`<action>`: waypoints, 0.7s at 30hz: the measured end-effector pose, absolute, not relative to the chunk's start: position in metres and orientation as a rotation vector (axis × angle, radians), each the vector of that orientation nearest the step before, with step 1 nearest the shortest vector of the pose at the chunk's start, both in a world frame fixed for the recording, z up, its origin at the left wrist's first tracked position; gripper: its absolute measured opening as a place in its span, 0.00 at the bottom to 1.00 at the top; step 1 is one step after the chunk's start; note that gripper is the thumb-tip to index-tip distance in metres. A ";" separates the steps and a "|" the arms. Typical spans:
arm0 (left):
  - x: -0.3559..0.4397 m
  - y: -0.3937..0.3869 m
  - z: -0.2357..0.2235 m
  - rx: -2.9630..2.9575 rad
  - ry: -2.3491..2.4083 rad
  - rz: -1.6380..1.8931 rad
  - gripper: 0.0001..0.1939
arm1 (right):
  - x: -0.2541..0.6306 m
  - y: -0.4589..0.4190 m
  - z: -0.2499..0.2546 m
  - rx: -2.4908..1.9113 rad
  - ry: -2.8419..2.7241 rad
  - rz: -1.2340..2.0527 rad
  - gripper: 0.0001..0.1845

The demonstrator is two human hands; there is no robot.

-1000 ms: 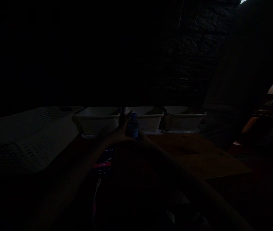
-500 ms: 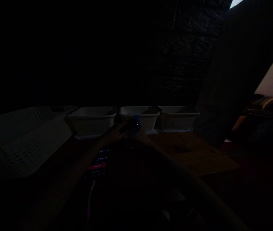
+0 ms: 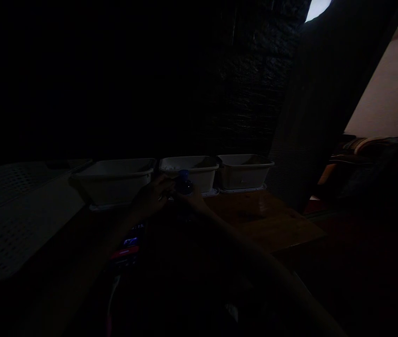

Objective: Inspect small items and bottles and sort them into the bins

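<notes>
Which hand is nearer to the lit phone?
Left. The left hand is beyond the phone, slightly right; the right hand is farther right, around the blue-capped bottle.

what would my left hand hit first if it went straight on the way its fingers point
Most likely the bottle: the fingers of the left hand point toward its upper part, close beside it. It's too dark to judge the depth or tell whether they already touch.

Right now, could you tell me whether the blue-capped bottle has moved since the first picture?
Yes, the bottle has shifted slightly right, from the left end of the middle tub toward its centre.
</notes>
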State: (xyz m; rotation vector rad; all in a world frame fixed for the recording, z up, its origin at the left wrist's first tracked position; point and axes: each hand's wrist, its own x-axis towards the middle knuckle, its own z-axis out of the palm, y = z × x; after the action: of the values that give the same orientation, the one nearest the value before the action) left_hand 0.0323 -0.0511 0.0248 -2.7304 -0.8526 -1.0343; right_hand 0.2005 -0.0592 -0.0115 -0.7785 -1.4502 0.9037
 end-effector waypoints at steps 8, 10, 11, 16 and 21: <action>0.024 -0.039 0.016 -2.598 -0.981 -0.794 0.26 | 0.203 -0.047 -0.029 -0.840 -1.486 0.838 0.23; 0.019 -0.034 0.017 -2.519 -0.980 -0.810 0.25 | 0.201 -0.045 -0.037 -0.876 -1.514 0.887 0.22; 0.016 -0.033 0.019 -2.472 -0.996 -0.831 0.24 | 0.201 -0.044 -0.039 -0.891 -1.515 0.905 0.20; 0.004 -0.037 0.035 -2.260 -1.102 -0.925 0.19 | 0.198 -0.045 -0.042 -1.017 -1.476 0.881 0.14; -0.014 -0.041 0.052 -2.020 -1.337 -0.949 0.18 | 0.198 -0.047 -0.039 -1.064 -1.497 0.825 0.13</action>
State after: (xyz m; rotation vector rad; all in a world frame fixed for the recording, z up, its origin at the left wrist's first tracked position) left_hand -0.0141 -0.0408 0.0524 -2.0195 -1.3366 -0.9491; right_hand 0.1975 -0.0474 -0.0393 -1.0642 -1.4974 0.8247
